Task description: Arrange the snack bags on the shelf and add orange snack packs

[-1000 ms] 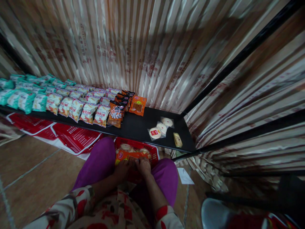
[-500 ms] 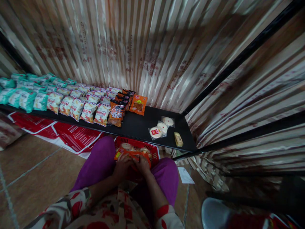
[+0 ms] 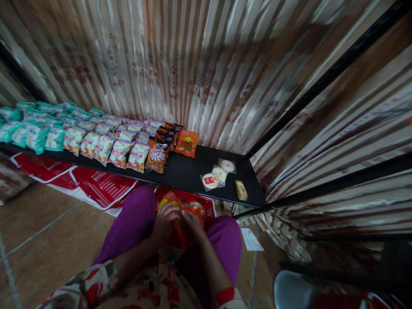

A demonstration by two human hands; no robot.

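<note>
My left hand (image 3: pixel 165 225) is closed on an orange snack packet (image 3: pixel 170 198), which tilts upright above a red plastic basket (image 3: pixel 210 210) between my knees. My right hand (image 3: pixel 192 223) pinches the orange packaging close beside it. Whether both hands grip one packet or two overlapping ones, I cannot tell. Round packaged cakes (image 3: pixel 197 206) lie in the basket, partly covered by the orange plastic and my hands.
On a black shelf (image 3: pixel 189 174) stand rows of teal snack bags (image 3: pixel 36 137), white snack bags (image 3: pixel 119 152) and orange-brown bags (image 3: pixel 156 156). A flat orange packet (image 3: pixel 186 143), wrapped round cakes (image 3: pixel 219 174) and a small yellow packet (image 3: pixel 241 190) lie farther right. Red baskets (image 3: pixel 103 182) sit below.
The orange packet has swung from lying flat to standing up at my left hand, its front now showing. My hands have shifted and my fingers grip it differently.
</note>
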